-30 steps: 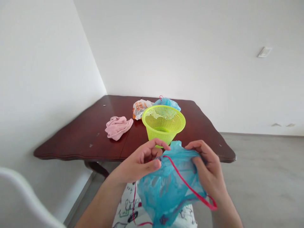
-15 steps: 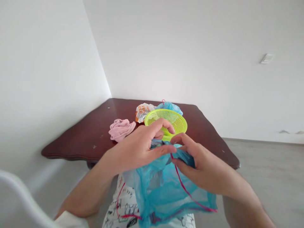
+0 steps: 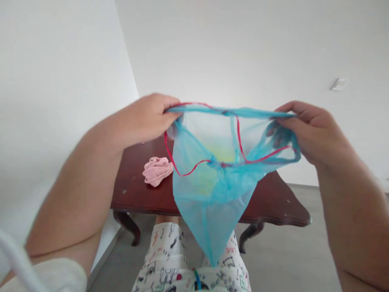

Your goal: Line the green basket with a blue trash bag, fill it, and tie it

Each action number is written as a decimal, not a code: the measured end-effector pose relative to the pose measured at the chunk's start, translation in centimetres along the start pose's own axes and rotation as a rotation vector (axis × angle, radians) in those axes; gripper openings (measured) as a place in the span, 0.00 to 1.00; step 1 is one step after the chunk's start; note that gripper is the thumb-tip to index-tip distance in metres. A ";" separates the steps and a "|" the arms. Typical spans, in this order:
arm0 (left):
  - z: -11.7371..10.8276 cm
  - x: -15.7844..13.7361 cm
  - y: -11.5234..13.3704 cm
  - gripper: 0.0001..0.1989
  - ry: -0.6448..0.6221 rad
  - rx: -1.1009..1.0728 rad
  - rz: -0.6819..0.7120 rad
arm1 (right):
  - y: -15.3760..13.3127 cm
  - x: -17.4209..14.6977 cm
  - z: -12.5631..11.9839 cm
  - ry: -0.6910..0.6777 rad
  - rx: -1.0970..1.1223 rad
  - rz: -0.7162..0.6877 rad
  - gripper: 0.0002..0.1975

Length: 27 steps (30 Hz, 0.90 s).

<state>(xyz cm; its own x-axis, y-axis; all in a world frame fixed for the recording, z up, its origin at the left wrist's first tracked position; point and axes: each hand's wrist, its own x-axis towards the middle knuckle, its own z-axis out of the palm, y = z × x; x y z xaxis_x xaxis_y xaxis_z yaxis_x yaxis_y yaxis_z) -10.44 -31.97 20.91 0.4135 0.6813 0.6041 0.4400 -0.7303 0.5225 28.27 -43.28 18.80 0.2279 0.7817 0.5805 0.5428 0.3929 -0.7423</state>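
Note:
A thin blue plastic drawstring bag [image 3: 203, 207] hangs stretched wide between my two hands, its mouth spread and its bottom tapering to a point over my lap. A red drawstring [image 3: 188, 172] loops along the mouth. At the left corner of the rim, my left hand [image 3: 148, 117] pinches the plastic between thumb and fingers. My right hand [image 3: 306, 125] grips the opposite corner, with some fingers showing through the film. Behind the bag a yellow-green shape shows blurred through the plastic.
A dark red wooden table [image 3: 142, 194] with curved legs stands in front of me, by the white walls. On its left part lies a crumpled pink cloth [image 3: 157, 171]. A white switch plate [image 3: 339, 84] is on the wall at right.
My hands have risen and moved far apart, pulling the bunched bag open. The bag now covers the yellow-green basket and the bags behind it.

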 end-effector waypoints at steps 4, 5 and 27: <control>-1.8 3.6 4.1 0.14 0.339 0.036 0.293 | -4.1 1.5 0.7 0.520 0.044 -0.427 0.12; -1.7 3.9 4.5 0.12 0.466 0.029 0.434 | -4.5 1.3 1.1 0.614 0.009 -0.565 0.11; 11.5 -3.3 -6.7 0.09 -0.399 -0.675 -0.249 | 10.9 -5.9 6.3 -0.024 0.360 0.281 0.16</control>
<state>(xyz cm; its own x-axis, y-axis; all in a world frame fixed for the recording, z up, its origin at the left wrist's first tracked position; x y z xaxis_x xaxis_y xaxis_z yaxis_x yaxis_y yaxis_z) -5.56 -28.76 8.51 0.6749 0.7012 0.2297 0.0348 -0.3413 0.9393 27.76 -40.56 5.20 0.3052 0.8916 0.3347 0.1463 0.3034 -0.9416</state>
